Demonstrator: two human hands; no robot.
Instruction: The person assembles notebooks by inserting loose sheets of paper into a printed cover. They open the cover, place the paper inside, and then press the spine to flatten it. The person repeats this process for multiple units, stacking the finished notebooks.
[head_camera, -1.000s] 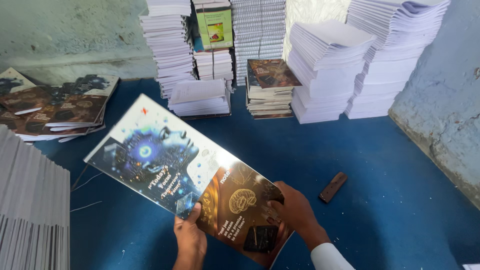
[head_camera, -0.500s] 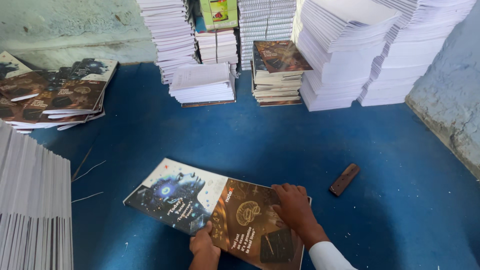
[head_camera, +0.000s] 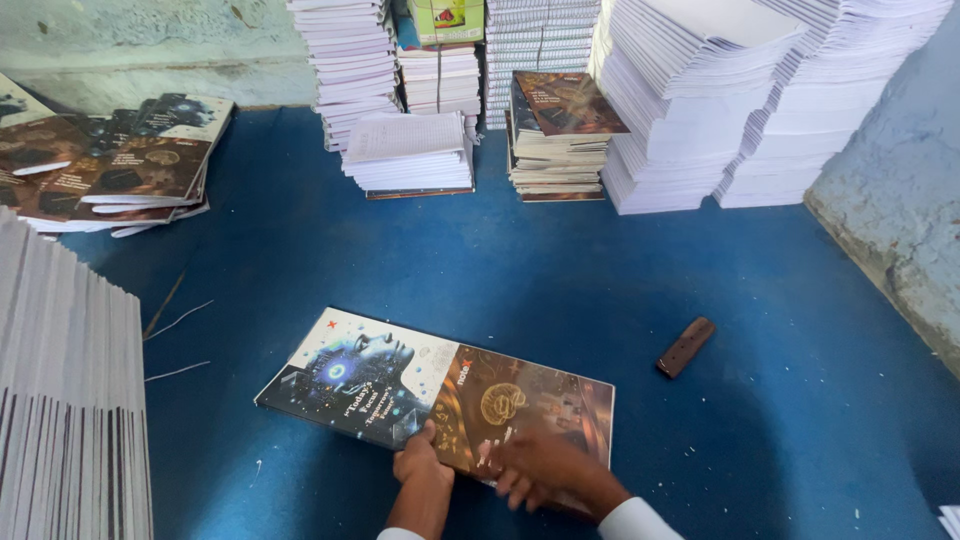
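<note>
Left hand (head_camera: 420, 468) pinches the cover (head_camera: 430, 390) at the near edge, right hand (head_camera: 540, 470) pressed flat. Glossy sheet could slide or crease on that blue floor (head_camera: 500, 270).

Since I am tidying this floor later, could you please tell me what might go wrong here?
The glossy printed cover sheet lies flat on the blue floor under both hands, left hand and right hand, so pressing unevenly may crease it. The small brown wooden block lies loose nearby and could get kicked. The tall white paper stacks behind look liable to topple.
</note>
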